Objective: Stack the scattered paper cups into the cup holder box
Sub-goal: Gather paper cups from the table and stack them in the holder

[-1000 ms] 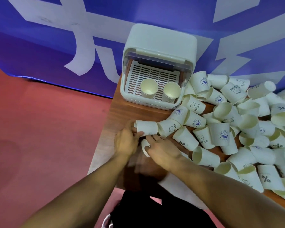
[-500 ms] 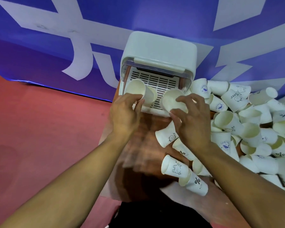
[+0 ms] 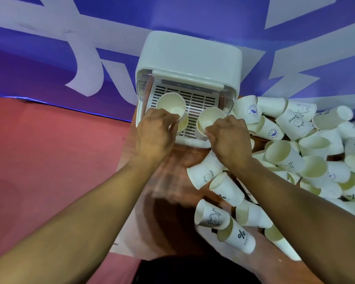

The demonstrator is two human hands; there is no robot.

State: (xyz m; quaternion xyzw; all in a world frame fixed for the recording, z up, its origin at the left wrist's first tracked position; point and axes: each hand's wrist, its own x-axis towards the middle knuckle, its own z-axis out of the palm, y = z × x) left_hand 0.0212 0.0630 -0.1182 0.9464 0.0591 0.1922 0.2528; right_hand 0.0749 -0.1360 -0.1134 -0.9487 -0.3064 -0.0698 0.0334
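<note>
The white cup holder box (image 3: pixel 190 58) stands at the table's far edge, its slatted tray (image 3: pixel 201 99) open toward me. My left hand (image 3: pixel 155 134) grips a paper cup (image 3: pixel 170 102) over the tray's left side, above another cup whose rim shows beneath it. My right hand (image 3: pixel 229 138) grips a second paper cup (image 3: pixel 210 117) over the tray's right side, also above a cup standing there. Several scattered paper cups (image 3: pixel 295 160) lie in a heap to the right.
The brown table (image 3: pixel 172 181) shows bare wood between my forearms. Loose cups (image 3: pixel 225 220) lie under my right forearm near the front edge. A blue banner with white shapes hangs behind the box. Red floor lies to the left.
Both hands picked cups off the table near me, carried them forward, and now hold them lower over the cups in the tray.
</note>
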